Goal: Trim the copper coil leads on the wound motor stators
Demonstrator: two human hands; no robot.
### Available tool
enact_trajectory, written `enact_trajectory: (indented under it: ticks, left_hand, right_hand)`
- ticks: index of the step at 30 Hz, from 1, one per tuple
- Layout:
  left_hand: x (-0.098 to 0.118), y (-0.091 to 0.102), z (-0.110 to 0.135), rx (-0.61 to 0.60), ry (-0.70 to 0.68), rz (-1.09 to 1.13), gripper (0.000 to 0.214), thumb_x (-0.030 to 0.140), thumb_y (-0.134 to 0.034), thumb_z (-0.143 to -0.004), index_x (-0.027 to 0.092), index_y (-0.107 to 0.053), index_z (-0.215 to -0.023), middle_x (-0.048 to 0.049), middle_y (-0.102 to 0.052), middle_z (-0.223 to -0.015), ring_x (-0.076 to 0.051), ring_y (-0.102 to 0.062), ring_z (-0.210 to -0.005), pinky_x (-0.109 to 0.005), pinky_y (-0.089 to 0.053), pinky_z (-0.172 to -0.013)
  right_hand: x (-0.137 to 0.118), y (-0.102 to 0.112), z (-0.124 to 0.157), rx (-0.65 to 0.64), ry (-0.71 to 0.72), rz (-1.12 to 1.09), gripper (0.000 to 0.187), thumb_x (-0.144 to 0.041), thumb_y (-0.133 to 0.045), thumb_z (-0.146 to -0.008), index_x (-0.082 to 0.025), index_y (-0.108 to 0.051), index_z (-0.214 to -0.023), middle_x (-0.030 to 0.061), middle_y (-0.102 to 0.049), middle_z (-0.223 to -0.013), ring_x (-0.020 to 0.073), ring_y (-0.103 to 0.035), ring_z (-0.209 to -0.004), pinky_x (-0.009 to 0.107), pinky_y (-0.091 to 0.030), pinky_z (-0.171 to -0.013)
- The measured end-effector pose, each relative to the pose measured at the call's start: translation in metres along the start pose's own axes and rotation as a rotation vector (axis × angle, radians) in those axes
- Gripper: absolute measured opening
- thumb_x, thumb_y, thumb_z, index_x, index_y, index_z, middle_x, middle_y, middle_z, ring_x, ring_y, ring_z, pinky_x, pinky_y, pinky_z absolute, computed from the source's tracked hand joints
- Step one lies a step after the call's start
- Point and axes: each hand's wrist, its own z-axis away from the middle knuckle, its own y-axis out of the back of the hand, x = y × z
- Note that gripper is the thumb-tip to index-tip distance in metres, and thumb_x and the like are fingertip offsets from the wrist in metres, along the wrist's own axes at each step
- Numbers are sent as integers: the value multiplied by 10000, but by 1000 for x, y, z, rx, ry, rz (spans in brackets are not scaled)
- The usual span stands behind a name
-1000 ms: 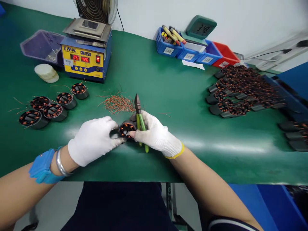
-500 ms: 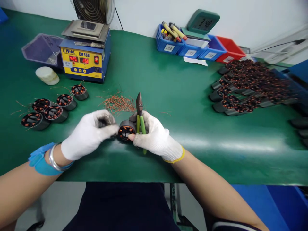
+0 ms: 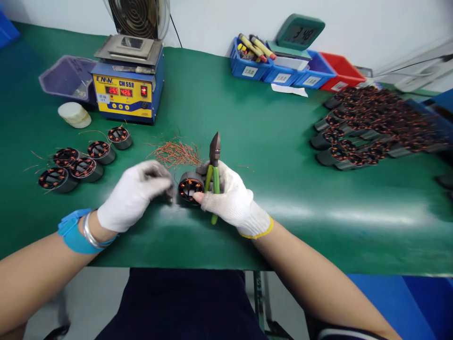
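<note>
In my gloved right hand are green-handled diagonal cutters, jaws pointing away from me. Its bare thumb and fingers also grip a wound motor stator, a dark ring with copper coils, tilted so its open face is towards me. Left of the stator, and apart from it, my gloved left hand has its fingers curled in towards the thumb. Motion smears those fingertips, so what they pinch, if anything, cannot be made out. Just beyond both hands lies a pile of cut copper wire ends.
Several stators with loose wires stand at the left. A large group of stators fills the right side. Behind are a CM 558 solder pot, a purple bin, a round pale sponge, blue tool boxes and a clock.
The stator and cutters have shifted slightly right with my right hand. A gap has opened between my left fingertips and the stator. The whole view has moved a little.
</note>
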Motion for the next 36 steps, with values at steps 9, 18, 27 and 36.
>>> enact_trajectory:
  ticks: [9, 18, 27, 36]
  left_hand:
    - [0, 5, 10, -189, -673, -648, 522, 189, -670, -743, 218, -510, -1239, -140, -470, -1424, -271, -509, -1259, -422, -443, -1044]
    - [1, 2, 10, -97, -498, -1084, 242, 411, -595, -827, 176, -652, -839, -29, -652, -758, -163, -597, -684, -270, -458, -615]
    - [14, 11, 20, 51, -498, -550, 254, 339, -673, -606, 220, -532, -781, -12, -548, -749, -170, -499, -665, -321, -432, -599]
    - [-1, 5, 8, 374, -382, -63, 209, 301, -524, -880, 225, -512, -686, 36, -545, -627, -112, -513, -525, -267, -422, -497]
  right_hand:
    - [2, 1, 9, -24, 89, 324, 531, -354, -747, -600, -238, -523, -1067, 33, -639, -953, 224, -618, -835, 388, -492, -746]
    - [-6, 3, 12, 0, 73, 551, 554, -368, -731, -618, -261, -531, -1124, 53, -660, -1076, 290, -639, -963, 449, -495, -810]
    - [-5, -1, 10, 9, 40, 264, 508, -322, -750, -570, -242, -537, -1023, 42, -649, -963, 238, -628, -858, 404, -508, -769]
    - [-4, -2, 4, -20, -22, -158, 429, -301, -729, -570, -225, -470, -903, -2, -601, -852, 152, -587, -726, 315, -515, -631]
